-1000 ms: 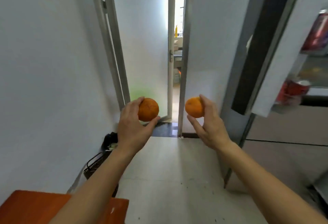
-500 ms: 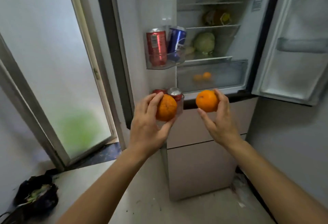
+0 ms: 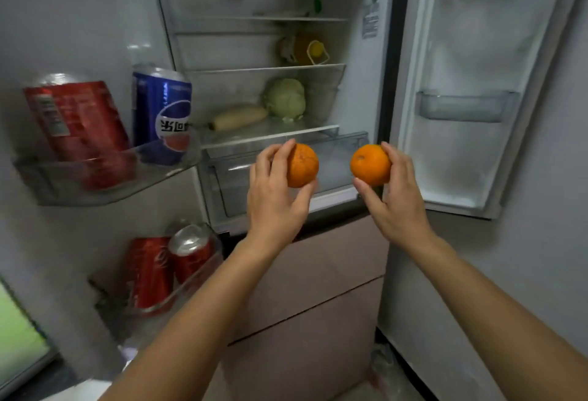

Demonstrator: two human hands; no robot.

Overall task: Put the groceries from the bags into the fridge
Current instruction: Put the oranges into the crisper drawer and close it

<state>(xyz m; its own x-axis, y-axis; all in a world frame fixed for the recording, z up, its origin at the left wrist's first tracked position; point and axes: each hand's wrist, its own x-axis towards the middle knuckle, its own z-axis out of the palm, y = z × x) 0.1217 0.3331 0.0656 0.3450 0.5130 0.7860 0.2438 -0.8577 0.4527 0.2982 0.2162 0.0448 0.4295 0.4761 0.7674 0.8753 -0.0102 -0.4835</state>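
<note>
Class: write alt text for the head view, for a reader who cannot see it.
The left hand holds an orange and the right hand a second orange before the clear drawer of an open fridge. A cabbage and a pale root lie on the shelf above; cans stand in the door racks.

A home kitchen corner: an open household fridge (image 3: 375, 60) with glass shelves, where a cabbage (image 3: 284, 99) lies on the lowest shelf, soda cans (image 3: 160, 111) stand in the left door's racks, drawer fronts (image 3: 318, 276) sit below and the floor (image 3: 391, 378) is grubby.
</note>
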